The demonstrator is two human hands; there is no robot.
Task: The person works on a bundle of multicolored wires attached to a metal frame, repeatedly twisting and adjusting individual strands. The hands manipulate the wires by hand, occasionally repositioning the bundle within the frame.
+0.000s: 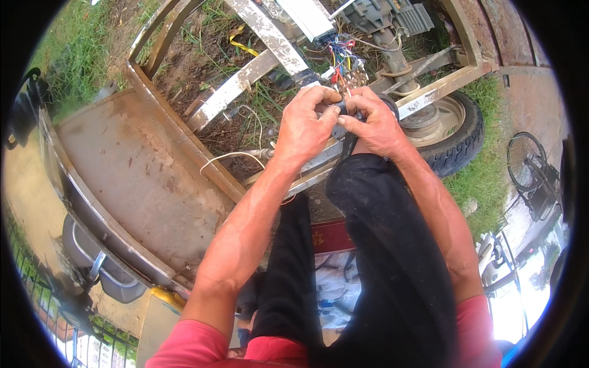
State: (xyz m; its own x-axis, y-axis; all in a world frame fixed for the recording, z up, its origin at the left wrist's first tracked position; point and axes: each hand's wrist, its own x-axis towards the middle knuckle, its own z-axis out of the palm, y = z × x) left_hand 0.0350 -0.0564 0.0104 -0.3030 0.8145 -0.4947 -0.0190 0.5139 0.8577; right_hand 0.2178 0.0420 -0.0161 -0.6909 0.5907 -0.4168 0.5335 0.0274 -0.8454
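My left hand (307,126) and my right hand (375,122) meet above my raised knee, thumbs and fingertips pinched close together. A wire (348,92) runs in between them from the bundle of coloured wires (345,58) just beyond. Its end is too small and too covered by my fingers to make out. Something dark shows between and beneath the fingertips, partly hidden. The bundle comes out of a silver box-shaped unit (307,17) with a dark end, lying on the metal frame (279,46).
Paint-chipped frame bars surround the work. A wheel with a black tyre (457,138) stands at the right, below a motor and axle housing (374,15). At the left lies a rusty metal panel (144,178). A loose pale wire (230,156) curves near my left forearm. Grass (478,165) borders the wheel.
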